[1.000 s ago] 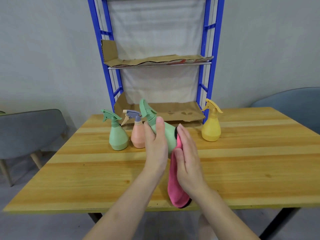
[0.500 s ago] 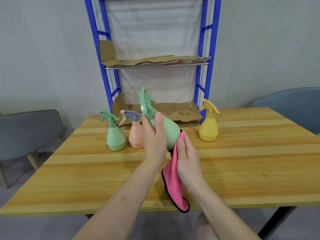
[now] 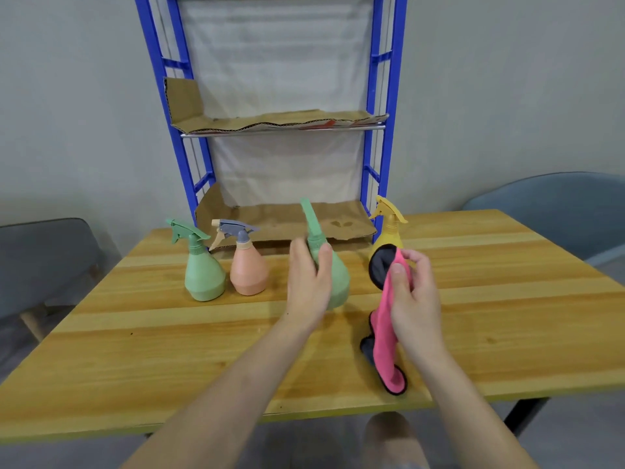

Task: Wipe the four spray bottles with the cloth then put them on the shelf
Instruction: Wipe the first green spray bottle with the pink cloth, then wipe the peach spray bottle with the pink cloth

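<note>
1. Blue metal shelf rack [image 3: 371, 96]: no bottle is on it yet.
2. Wooden table [image 3: 169, 333]: mint-green plastic spray bottle [image 3: 203, 275], peach bottle [image 3: 248, 272] and yellow bottle [image 3: 389, 235] stand waiting.
3. Second mint-green bottle [image 3: 338, 282]: the left hand [image 3: 309, 282] clasps its neck; shelving is likely next.
4. Pink microfibre cloth [image 3: 385, 340]: pinched by the right hand [image 3: 416, 299], clear of that bottle.

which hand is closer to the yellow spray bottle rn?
Right. The right hand holds the pink cloth just in front of the yellow bottle; the left hand grips a green bottle further left.

bottles [image 3: 204, 272]: matt plastic | cloth [image 3: 385, 328]: soft pink fabric | table [image 3: 169, 350]: smooth varnished wood | shelf [image 3: 280, 121]: cardboard-lined
</note>
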Available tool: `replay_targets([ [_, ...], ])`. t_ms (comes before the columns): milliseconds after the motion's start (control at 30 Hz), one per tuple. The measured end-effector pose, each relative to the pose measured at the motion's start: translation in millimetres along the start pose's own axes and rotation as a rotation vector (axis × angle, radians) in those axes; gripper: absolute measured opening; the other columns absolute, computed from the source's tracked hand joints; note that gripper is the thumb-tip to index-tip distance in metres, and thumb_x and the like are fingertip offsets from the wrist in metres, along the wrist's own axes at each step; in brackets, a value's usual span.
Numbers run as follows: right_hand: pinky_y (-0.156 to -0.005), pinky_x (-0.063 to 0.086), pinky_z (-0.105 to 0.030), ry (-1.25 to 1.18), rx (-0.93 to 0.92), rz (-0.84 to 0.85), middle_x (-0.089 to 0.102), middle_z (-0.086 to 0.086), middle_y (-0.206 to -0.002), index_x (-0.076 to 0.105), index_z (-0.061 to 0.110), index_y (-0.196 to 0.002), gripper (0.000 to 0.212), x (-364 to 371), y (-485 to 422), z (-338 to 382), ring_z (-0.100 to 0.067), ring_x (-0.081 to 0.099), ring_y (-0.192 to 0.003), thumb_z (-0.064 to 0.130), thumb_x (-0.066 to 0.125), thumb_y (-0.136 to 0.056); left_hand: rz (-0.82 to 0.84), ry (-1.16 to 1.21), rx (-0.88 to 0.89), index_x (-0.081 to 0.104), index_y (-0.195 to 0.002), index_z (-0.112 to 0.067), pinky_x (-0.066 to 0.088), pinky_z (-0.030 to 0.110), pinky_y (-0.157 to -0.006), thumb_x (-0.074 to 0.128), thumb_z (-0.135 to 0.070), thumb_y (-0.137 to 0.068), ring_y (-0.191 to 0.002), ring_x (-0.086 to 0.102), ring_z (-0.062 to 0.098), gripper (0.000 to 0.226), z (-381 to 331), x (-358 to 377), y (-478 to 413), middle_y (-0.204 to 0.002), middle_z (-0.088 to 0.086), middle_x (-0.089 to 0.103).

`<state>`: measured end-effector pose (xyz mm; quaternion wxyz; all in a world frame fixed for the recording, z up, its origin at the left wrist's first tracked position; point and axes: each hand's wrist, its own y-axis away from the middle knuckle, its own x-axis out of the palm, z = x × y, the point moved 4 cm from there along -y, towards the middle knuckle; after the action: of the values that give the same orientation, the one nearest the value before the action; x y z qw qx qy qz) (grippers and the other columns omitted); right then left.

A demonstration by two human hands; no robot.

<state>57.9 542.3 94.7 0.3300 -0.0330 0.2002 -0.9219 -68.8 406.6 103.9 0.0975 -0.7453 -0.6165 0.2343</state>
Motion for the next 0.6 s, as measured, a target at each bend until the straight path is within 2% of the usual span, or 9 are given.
replay_targets([
  [100, -0.066, 0.055, -0.045, -0.013, -0.019, -0.048, 0.068, 0.001, -0.095, 0.058, 0.045, -0.114, 0.019, -22.5, -7.1, -1.1, -0.027, 0.066, -0.079, 0.029, 0.049, -0.107, 0.091, -0.067, 0.023, 0.054, -0.126, -0.013, 0.046, 0.037, -0.096, 0.053, -0.038, -0.105, -0.109, 0.053, 0.016, 0.033, 10.3, 27.3, 7.7, -0.116, 0.0, 0.054],
  [200, -0.069, 0.053, -0.042, -0.031, -0.023, -0.103, 0.07, 0.0, -0.096, 0.062, 0.04, -0.115, 0.019, -40.3, -11.1, -6.7, -0.024, 0.066, -0.082, 0.026, 0.052, -0.107, 0.115, -0.144, 0.029, 0.056, -0.126, -0.016, 0.045, 0.036, -0.088, 0.061, -0.044, -0.1, -0.109, 0.054, 0.012, 0.039, 15.8, 53.3, 12.7, -0.12, -0.004, 0.056],
  [333, -0.076, 0.055, -0.046, -0.072, -0.002, -0.148, 0.071, 0.001, -0.1, 0.065, 0.039, -0.116, 0.02, -58.7, -13.1, -12.2, -0.025, 0.068, -0.091, 0.025, 0.054, -0.106, 0.093, -0.217, -0.063, 0.055, -0.123, -0.026, 0.042, 0.035, -0.078, 0.066, -0.053, -0.094, -0.113, 0.057, 0.012, 0.042, 11.6, 86.0, 14.1, -0.125, -0.013, 0.055],
  [467, -0.085, 0.054, -0.043, -0.095, -0.017, -0.187, 0.072, 0.001, -0.107, 0.066, 0.032, -0.119, 0.02, -72.1, -16.1, -17.5, -0.022, 0.068, -0.099, 0.021, 0.056, -0.106, 0.114, -0.274, -0.079, 0.052, -0.128, -0.03, 0.043, 0.036, -0.077, 0.065, -0.064, -0.089, -0.116, 0.059, 0.013, 0.053, -0.1, 118.9, 7.8, -0.131, -0.015, 0.054],
  [600, -0.082, 0.052, -0.038, -0.116, -0.008, -0.218, 0.072, -0.001, -0.105, 0.067, 0.031, -0.119, 0.02, -77.0, -17.9, -22.4, -0.017, 0.066, -0.095, 0.02, 0.057, -0.105, 0.107, -0.279, -0.113, 0.052, -0.123, -0.031, 0.041, 0.036, -0.076, 0.07, -0.062, -0.086, -0.117, 0.059, 0.015, 0.051, -5.3, 140.5, 1.5, -0.127, -0.016, 0.055],
])
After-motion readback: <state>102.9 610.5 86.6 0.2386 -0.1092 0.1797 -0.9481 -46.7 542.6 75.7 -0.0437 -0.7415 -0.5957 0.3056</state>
